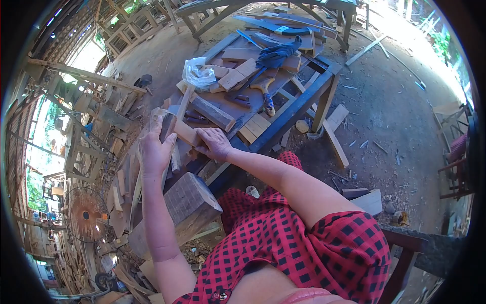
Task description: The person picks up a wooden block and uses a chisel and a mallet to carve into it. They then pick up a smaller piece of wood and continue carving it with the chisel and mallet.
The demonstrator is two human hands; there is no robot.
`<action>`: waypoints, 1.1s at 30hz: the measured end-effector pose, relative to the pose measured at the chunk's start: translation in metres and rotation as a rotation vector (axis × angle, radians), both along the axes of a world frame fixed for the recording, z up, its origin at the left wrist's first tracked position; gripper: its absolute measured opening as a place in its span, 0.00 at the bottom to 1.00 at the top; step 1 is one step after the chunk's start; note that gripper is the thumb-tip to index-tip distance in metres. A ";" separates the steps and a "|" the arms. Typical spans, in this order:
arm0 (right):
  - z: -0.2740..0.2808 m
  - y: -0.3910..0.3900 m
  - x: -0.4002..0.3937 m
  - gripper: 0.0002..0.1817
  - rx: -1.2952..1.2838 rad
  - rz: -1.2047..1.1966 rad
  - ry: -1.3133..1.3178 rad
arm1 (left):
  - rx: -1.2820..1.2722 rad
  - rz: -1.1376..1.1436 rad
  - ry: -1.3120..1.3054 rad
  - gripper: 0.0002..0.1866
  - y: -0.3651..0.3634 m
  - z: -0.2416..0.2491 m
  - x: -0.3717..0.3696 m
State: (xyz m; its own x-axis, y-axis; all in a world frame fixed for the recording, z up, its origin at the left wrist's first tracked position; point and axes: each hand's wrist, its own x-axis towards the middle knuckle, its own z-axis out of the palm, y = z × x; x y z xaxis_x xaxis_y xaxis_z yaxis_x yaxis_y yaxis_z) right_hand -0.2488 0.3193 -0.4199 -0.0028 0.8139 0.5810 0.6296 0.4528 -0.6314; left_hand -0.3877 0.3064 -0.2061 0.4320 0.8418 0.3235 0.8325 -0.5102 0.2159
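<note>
My left hand (156, 144) reaches forward, thumb apart, closed around a dark-faced wooden block (168, 126). Closed on the near end of a light brown wooden piece (186, 133) is my right hand (215, 144). That light piece lies between the two hands, its far end right at the dark block. Under and around them, wood offcuts and boards cover a low worktable. A thick wooden beam (195, 195) juts out just below my hands. My left fingertips are partly hidden behind the block.
On the worktable (298, 114) lie a wide brush (264, 93), dark gloves (278, 53), a clear plastic bag (199, 72) and a handsaw (286, 30). A fan (86, 215) stands at left among wood scraps. Planks (334, 137) lie on the floor at right.
</note>
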 end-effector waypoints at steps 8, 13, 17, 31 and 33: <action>0.037 -0.004 0.000 0.27 0.217 -0.073 0.378 | 0.002 -0.042 -0.056 0.34 0.015 0.001 -0.004; 0.162 -0.071 -0.040 0.12 0.641 0.523 0.342 | 0.005 -0.011 -0.011 0.31 0.047 -0.001 -0.005; 0.205 -0.158 -0.085 0.25 0.709 0.797 0.158 | 0.085 0.044 0.125 0.32 0.055 0.004 -0.003; 0.234 -0.200 -0.141 0.31 0.450 1.940 0.182 | -0.005 0.069 -0.024 0.29 0.044 0.004 -0.002; 0.233 -0.181 -0.132 0.27 0.230 1.984 0.190 | -0.036 0.066 -0.051 0.29 0.040 0.005 -0.001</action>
State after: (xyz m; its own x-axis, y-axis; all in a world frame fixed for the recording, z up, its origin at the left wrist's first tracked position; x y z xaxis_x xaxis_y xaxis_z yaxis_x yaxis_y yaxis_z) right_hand -0.3807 0.1385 -0.1864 -0.5727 -0.3186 0.7553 -0.8087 0.3707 -0.4568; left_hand -0.3891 0.3461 -0.2008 0.3587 0.8794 0.3129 0.8517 -0.4455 0.2758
